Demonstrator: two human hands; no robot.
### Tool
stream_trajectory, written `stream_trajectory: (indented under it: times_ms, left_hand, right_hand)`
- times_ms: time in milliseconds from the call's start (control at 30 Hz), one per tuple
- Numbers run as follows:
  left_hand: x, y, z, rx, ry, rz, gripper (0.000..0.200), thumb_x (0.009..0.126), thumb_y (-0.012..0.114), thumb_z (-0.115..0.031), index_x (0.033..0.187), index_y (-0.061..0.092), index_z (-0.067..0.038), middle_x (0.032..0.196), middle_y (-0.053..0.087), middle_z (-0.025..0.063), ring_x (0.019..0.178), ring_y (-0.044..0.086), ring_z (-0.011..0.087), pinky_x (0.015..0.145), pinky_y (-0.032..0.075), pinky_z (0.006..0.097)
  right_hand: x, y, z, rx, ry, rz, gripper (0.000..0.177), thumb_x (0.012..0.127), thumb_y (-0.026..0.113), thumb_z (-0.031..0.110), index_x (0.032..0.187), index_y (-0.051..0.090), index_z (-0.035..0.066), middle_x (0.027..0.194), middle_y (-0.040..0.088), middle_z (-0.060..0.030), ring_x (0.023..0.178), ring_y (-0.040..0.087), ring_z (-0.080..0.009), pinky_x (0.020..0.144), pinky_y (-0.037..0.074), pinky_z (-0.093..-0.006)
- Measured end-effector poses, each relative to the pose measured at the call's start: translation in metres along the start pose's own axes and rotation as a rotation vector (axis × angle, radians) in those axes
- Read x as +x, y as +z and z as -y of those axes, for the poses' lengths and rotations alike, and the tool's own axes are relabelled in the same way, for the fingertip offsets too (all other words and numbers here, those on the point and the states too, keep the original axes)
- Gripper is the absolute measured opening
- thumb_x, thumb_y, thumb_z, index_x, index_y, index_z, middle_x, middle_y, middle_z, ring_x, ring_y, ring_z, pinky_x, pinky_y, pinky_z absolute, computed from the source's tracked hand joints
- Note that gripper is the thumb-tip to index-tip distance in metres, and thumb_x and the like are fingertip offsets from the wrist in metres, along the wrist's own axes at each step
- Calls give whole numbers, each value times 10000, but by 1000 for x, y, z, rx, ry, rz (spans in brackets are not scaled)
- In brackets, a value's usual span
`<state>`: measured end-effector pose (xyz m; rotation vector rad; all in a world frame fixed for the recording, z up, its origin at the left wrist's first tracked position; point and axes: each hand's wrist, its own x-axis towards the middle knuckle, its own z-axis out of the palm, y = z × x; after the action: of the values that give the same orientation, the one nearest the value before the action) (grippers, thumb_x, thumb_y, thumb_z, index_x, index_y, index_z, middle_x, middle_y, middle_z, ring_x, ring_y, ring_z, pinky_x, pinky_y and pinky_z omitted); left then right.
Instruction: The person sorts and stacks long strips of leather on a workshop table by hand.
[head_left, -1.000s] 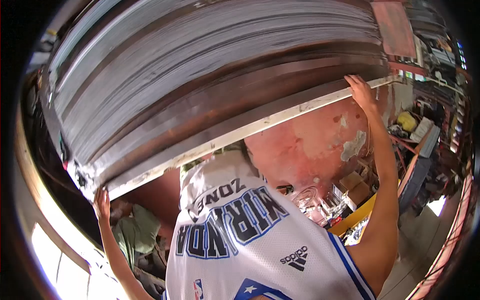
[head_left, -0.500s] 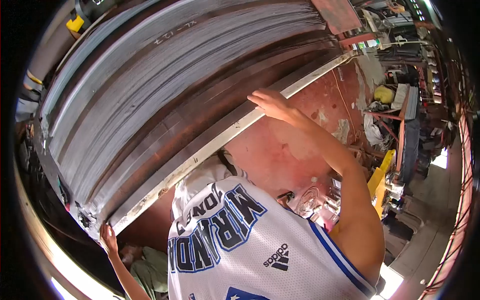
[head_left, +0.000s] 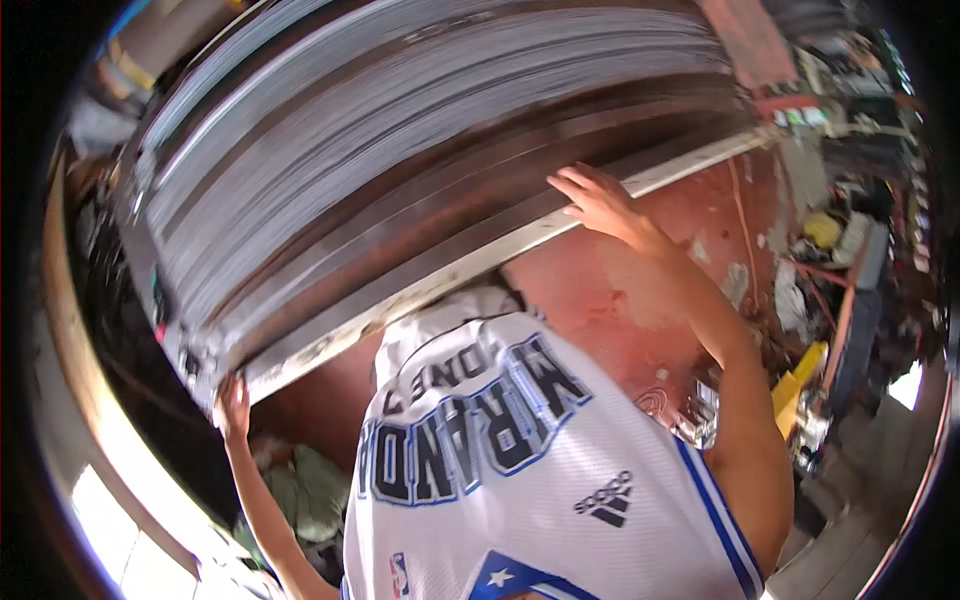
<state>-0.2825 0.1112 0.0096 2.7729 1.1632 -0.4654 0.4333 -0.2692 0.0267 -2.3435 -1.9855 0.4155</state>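
A wide brown and grey metal sheet (head_left: 420, 165) with long ridges lies before me, streaked grey along its upper bands. A pale, worn bar (head_left: 460, 268) runs along its near edge. At the near left corner my left hand (head_left: 233, 408) is closed round the edge, its fingers partly hidden. My right hand (head_left: 605, 208) lies over the near edge right of the middle, with fingers stretched out and apart toward the sheet. My white jersey (head_left: 480, 440) is close to the bar, between my arms.
Below the bar is a stained red floor (head_left: 580, 280). A yellow metal part (head_left: 800, 385) and a cluttered rack (head_left: 850, 290) stand on the right. Green cloth (head_left: 305, 490) lies at lower left, and a reddish plate (head_left: 748, 45) sits at the sheet's far right.
The view has turned, so the sheet and both hands appear farther right, and the bar slopes less. Both hands keep to about the same places on the edge. The picture is now blurrier.
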Motion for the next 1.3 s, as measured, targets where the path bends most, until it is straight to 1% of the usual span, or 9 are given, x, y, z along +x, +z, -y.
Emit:
stream_trajectory:
  times_ms: [233, 433, 733, 867, 967, 1100, 1167, 1233, 1300]
  left_hand:
    - [4, 12, -3, -79, 71, -156, 196, 867, 650, -108, 1042, 659, -18, 1186, 661, 171, 1115, 612, 351, 965, 497, 433]
    - [9, 12, -12, -136, 90, -203, 167, 828, 673, -72, 989, 657, -29, 1215, 658, 138, 1105, 614, 329, 930, 517, 424]
    - [44, 2, -84, -145, 169, -280, 222, 782, 686, -132, 989, 634, -68, 1211, 651, 100, 1105, 605, 291, 970, 487, 407]
    - [62, -8, -121, -196, 217, -299, 227, 783, 681, -98, 1001, 624, -70, 1229, 630, 104, 1106, 590, 293, 995, 466, 407]
    - [78, -11, -143, -212, 234, -355, 243, 802, 679, -125, 1037, 628, -91, 1202, 630, 37, 1100, 587, 253, 992, 472, 381]
    - [102, -2, -164, -269, 250, -447, 187, 818, 685, -141, 979, 599, -105, 1199, 626, 43, 1075, 590, 260, 951, 482, 390]
    - [110, -6, -171, -278, 347, -536, 187, 822, 682, -142, 977, 581, -112, 1093, 637, 30, 1016, 594, 245, 948, 470, 401]
    - [117, -19, -177, -280, 292, -373, 228, 810, 694, -158, 996, 567, -119, 1039, 622, 28, 1008, 589, 241, 973, 443, 403]
    - [115, -32, -172, -400, 268, -432, 376, 744, 778, -165, 1044, 554, -131, 1016, 621, 37, 1046, 579, 249, 1029, 394, 434]
  right_hand:
    - [37, 25, 89, 29, -157, -26, 580, 818, 729, 202, 1338, 526, 46, 1283, 558, -106, 1163, 576, -299, 987, 487, -400]
    - [44, 21, 82, 75, -163, -96, 368, 818, 739, 189, 1156, 648, 77, 1067, 622, -57, 983, 637, -270, 790, 552, -386]
    - [63, 8, 89, 22, -154, 25, 610, 746, 794, 166, 1294, 552, 49, 1270, 563, -96, 1146, 574, -319, 968, 490, -406]
    - [82, 11, 103, 9, -217, 59, 489, 800, 757, 179, 1243, 588, 61, 1185, 588, -94, 1074, 611, -314, 874, 530, -410]
    - [82, 2, 76, 9, -183, 89, 417, 810, 748, 162, 1194, 613, 71, 1104, 602, -100, 1005, 626, -338, 796, 539, -434]
    - [81, -10, 51, -23, -166, 116, 425, 808, 749, 153, 1200, 610, 69, 1103, 605, -110, 1007, 615, -368, 797, 528, -459]
    - [83, -15, 49, -35, -87, 160, 437, 798, 756, 140, 1200, 606, 57, 1133, 598, -117, 1035, 604, -383, 835, 516, -462]
    - [89, -18, 48, -74, -38, 208, 495, 790, 764, 138, 1243, 583, 52, 1214, 583, -127, 1105, 582, -385, 892, 500, -459]
    - [99, -22, 75, -57, -84, 160, 535, 790, 766, 146, 1275, 560, 53, 1252, 571, -133, 1140, 565, -387, 915, 492, -458]
